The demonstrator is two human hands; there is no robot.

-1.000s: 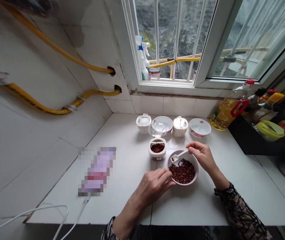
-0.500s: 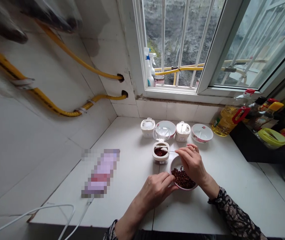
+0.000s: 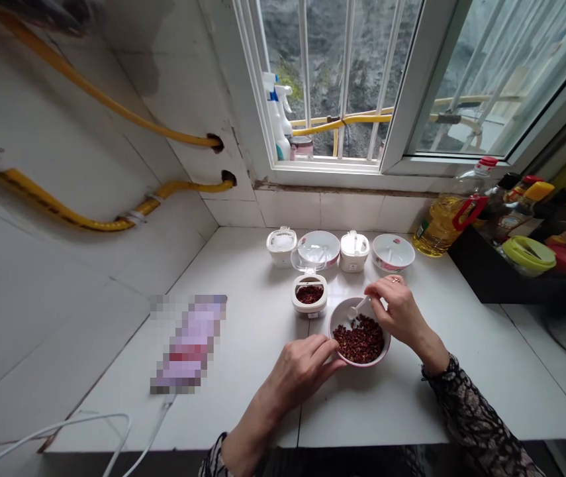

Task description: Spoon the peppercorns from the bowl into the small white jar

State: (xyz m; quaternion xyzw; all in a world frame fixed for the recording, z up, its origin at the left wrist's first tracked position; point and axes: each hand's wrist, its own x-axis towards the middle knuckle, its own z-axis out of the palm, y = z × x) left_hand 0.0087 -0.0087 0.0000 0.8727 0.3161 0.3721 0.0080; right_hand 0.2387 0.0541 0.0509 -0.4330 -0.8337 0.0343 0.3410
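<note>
A white bowl (image 3: 336,317) with a pink rim holds dark red dried peppercorn-like bits (image 3: 362,341). My left hand (image 3: 307,364) grips its left rim between thumb and fingers. In my right hand (image 3: 396,311), closed in a pinch, is a small white spoon (image 3: 358,309); its tip is inside the bowl, near the far edge of the bits. Just beyond the bowl to the left stands a square seasoning jar (image 3: 309,306), its clear lid (image 3: 307,260) flipped up, with more of the same dark red bits inside.
Along the back stand a jar of white grains (image 3: 281,255), a white bowl (image 3: 326,246), a lidded jar (image 3: 355,260) and another bowl (image 3: 394,254). An oil bottle (image 3: 436,225) and a black rack (image 3: 481,273) of bottles are at right. A blurred purple object (image 3: 190,344) with a cable lies left.
My right hand has moved the spoon from the open seasoning jar down into the bowl. My left hand stays on the bowl's rim. The whole view has shifted slightly.
</note>
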